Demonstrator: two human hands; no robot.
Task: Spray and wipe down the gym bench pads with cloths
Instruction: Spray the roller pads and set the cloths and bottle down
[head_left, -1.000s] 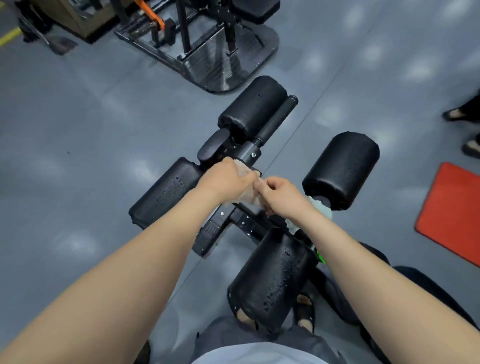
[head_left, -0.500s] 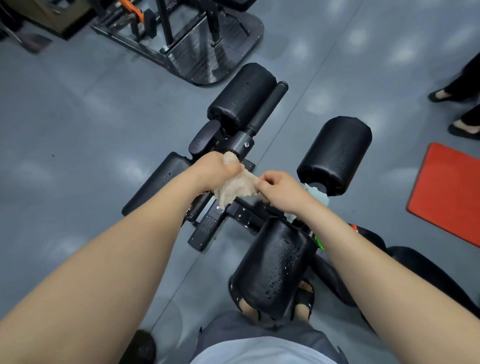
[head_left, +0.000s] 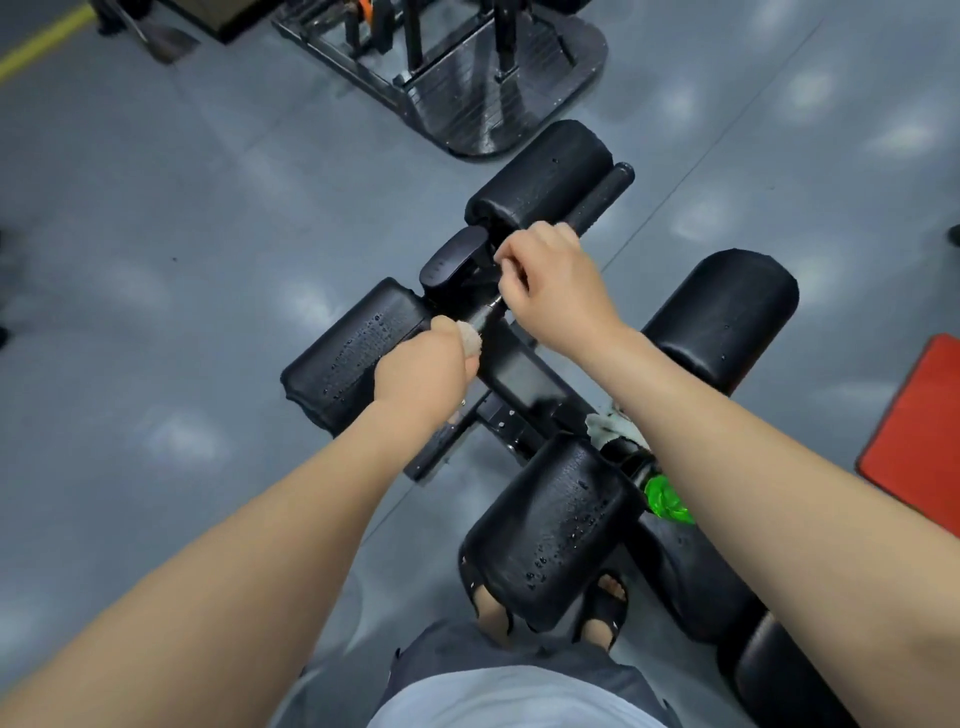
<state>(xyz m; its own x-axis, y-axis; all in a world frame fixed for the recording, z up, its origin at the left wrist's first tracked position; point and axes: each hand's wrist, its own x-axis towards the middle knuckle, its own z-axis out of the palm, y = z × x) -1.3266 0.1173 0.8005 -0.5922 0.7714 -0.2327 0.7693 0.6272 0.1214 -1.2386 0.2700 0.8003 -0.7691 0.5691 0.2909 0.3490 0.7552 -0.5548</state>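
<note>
The hands have parted: half a second ago both pinched one cloth between them; now only the left keeps it, and the right has let go and gone forward.

Four roller pads ring the bar (head_left: 524, 379). The left pad (head_left: 353, 353), left of the bar, is beaded with droplets. The left hand (head_left: 426, 364) lies at that pad's inner end, fingers curled round the beige cloth (head_left: 470, 338), which it holds against the bar. The right hand (head_left: 550, 286) is over the bar's far end, knuckles up and fingers curled; whether they grip anything cannot be told. The far pad (head_left: 540, 176) lies beyond the bar, one handle (head_left: 602, 197) just beside it. The near pad (head_left: 545, 530), at the bar's near end, is also wet; two sandalled feet show below it. Right of the bar, a second, white cloth (head_left: 608, 421) shows under the right forearm, with one green bottle (head_left: 667, 499) nearer the person. The right pad (head_left: 722, 312) lies further right, and one red mat (head_left: 919, 431) well right of that.
</note>
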